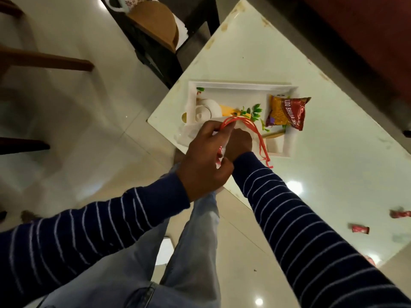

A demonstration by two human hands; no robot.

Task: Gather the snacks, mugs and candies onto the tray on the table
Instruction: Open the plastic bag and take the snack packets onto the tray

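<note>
Both hands, left hand and right hand, pinch red cord over tray.

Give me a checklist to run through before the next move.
1. Tray flat on the table: ok.
2. Mug on the tray: ok.
3. Snack packet fully inside the tray: not ok, it overhangs the rim.
4. Red candies gathered: not ok, they lie on the table, away from the tray.
5. Left hand and right hand free: not ok, both are busy with a red-stringed pouch.
6. Pouch contents: cannot tell.
</note>
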